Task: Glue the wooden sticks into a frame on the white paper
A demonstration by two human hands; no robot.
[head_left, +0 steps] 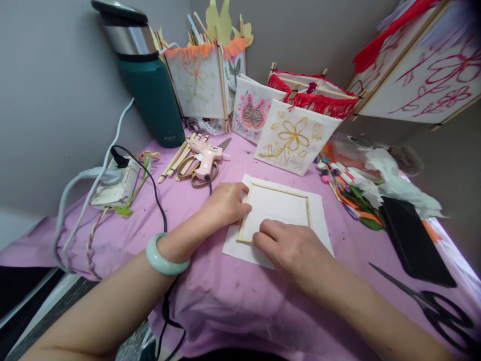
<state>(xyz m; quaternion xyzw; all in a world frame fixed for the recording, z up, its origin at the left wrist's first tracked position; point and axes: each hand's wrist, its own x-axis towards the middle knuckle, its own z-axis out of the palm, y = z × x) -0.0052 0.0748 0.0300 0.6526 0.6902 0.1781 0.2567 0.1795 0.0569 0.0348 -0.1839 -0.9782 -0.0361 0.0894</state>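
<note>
A square frame of thin wooden sticks (280, 188) lies on a sheet of white paper (322, 225), which sticks out past it on all sides. My left hand (225, 203), with a pale green bangle (153, 255) on its wrist, grips the frame's left side, thumb and forefinger at the stick. The bent fingers of my right hand (291, 245) are closed at the frame's near stick and cover much of it. Just beyond my left hand are a pink glue gun (209, 159), gold-handled scissors (191, 173) and several loose wooden sticks (173, 161).
A green bottle (152, 95) and power strip (118, 186) stand left. Decorated paper lanterns (195, 85) and drawn panels (296, 138) stand behind; another lantern (424, 75) hangs upper right. Craft scraps (356, 195), a black phone (417, 243) and black scissors (424, 298) lie right.
</note>
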